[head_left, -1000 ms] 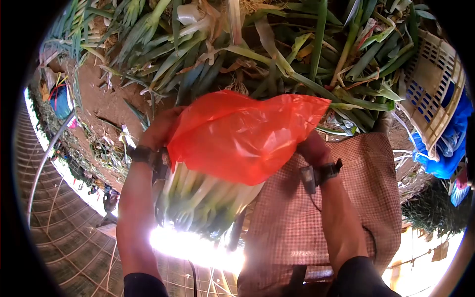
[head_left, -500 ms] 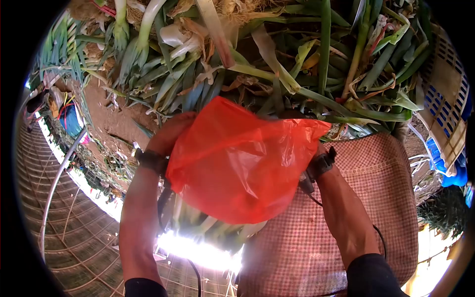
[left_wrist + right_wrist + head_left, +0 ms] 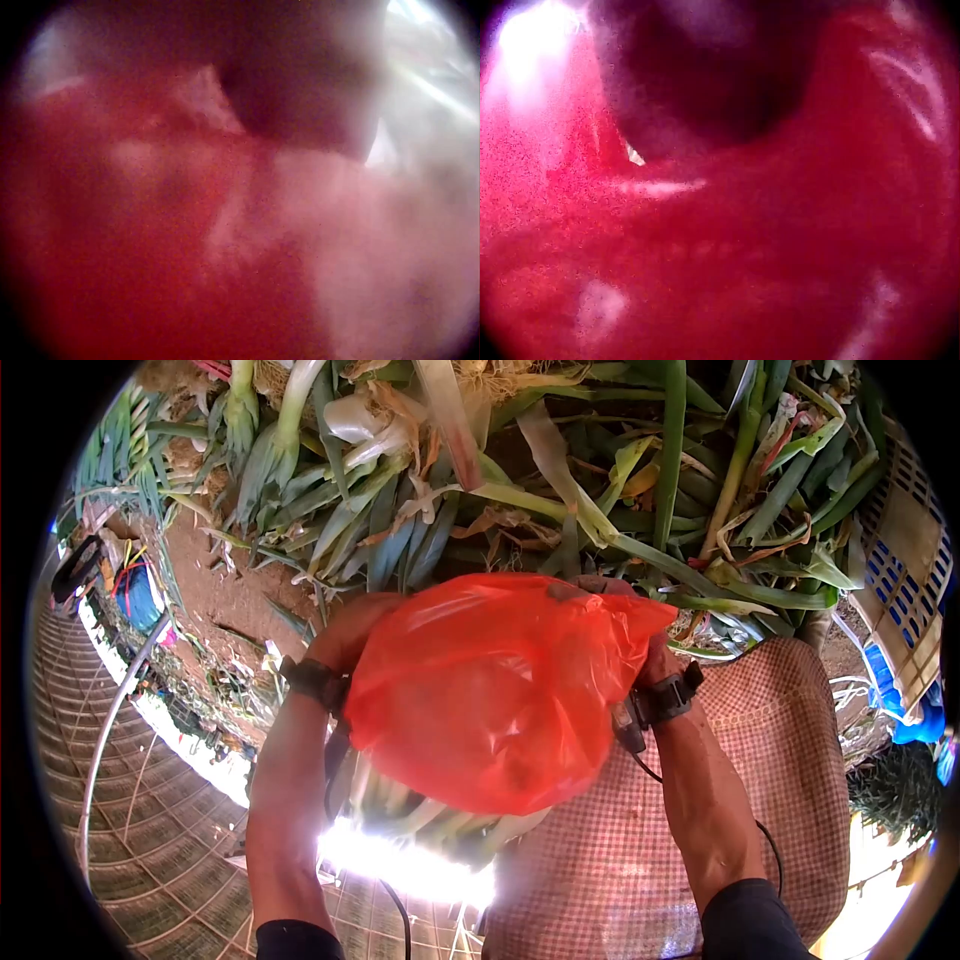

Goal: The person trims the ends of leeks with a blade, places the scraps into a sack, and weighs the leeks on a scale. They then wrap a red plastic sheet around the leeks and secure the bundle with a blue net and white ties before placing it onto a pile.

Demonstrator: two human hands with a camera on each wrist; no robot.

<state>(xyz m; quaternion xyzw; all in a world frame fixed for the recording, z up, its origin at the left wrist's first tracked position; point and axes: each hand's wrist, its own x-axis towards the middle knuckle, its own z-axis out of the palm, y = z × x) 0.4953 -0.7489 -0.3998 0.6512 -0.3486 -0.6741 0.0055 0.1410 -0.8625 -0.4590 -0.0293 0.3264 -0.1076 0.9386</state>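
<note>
A thin red plastic bag [image 3: 470, 690] spreads between my two hands and covers the upper part of a bundle of leeks [image 3: 400, 800]. Pale stalks show below the bag's lower edge. At the bag's left side my left hand [image 3: 352, 628] grips it, its fingertips hidden behind the film. My right hand [image 3: 655, 658] holds the bag's right side, and some of its fingers [image 3: 605, 586] show over the top edge. In both wrist views the red film fills most of the picture, blurred and close to the lens.
Loose leeks and leaves [image 3: 400, 520] lie heaped on the soil ahead. A checked cloth [image 3: 740, 760] spreads at the lower right. A cream plastic basket [image 3: 905, 560] stands at the far right beside blue plastic [image 3: 915, 725]. Bright light glares below the bundle.
The bag has come down over the leeks, so less of the bundle shows. My right hand's fingers have come up over the bag's top edge, and the film is more bunched there.
</note>
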